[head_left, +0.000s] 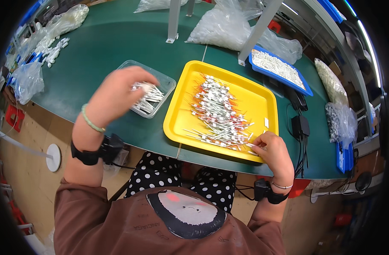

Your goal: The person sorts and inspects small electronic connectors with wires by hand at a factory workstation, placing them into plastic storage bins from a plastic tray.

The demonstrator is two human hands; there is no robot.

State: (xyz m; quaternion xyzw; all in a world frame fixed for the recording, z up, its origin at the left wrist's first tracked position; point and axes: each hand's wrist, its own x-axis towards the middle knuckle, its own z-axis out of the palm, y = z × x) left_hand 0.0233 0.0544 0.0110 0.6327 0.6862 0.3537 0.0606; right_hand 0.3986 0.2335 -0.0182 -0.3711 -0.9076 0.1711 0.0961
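Right hand (274,152) pinching small white piece (249,145) at 5 o'clock in yellow tray (252,100); wired pieces (218,108) lying nearer it, toward its 10 o'clock, heap's axis running 11 to 5. Left hand (117,88) hovering over white sticks (146,103) in clear box (170,86); can't tell grip.

One yellow tray (256,100), perhaps dozens of white sticks (220,112).

Surface (118,38): green, seam running across it; two pale metal posts (173,21) standing on it. Floor (37,136): tan. Left side: red stool (14,117), near a round white stand base (53,157). Bright light strip (368,42), upper right.
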